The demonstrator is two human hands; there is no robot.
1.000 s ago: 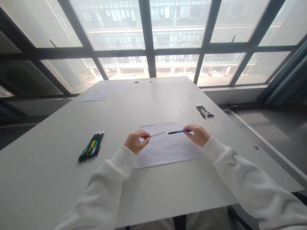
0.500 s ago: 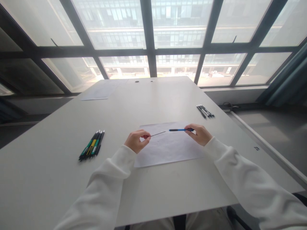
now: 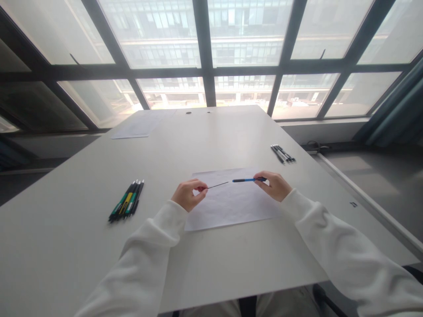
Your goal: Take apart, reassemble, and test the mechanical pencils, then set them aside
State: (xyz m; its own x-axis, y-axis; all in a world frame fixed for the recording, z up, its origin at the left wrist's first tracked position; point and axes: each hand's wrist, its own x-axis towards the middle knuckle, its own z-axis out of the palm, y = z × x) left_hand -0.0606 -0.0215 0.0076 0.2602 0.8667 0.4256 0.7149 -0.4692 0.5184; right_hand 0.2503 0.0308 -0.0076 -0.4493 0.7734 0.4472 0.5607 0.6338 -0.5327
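My left hand (image 3: 189, 194) is closed, pinching a thin dark stick (image 3: 218, 184) between thumb and fingertips. The stick looks like a refill or a lead; I cannot tell which. It points right and slightly upward. Opposite it, my right hand (image 3: 273, 186) is closed round the right end of a blue pen (image 3: 249, 179) with a black grip section. The pen lies almost level, its black end facing the stick across a small gap. Both are held above a white sheet of paper (image 3: 228, 209). My fingers hide the outer ends of the stick and pen.
A bundle of black, green and yellow pens (image 3: 126, 200) lies on the white table (image 3: 211, 145) to the left. Several black and silver pens (image 3: 283, 153) lie at the right. More paper (image 3: 134, 125) rests far left. A small dark piece (image 3: 353, 204) sits near the right edge.
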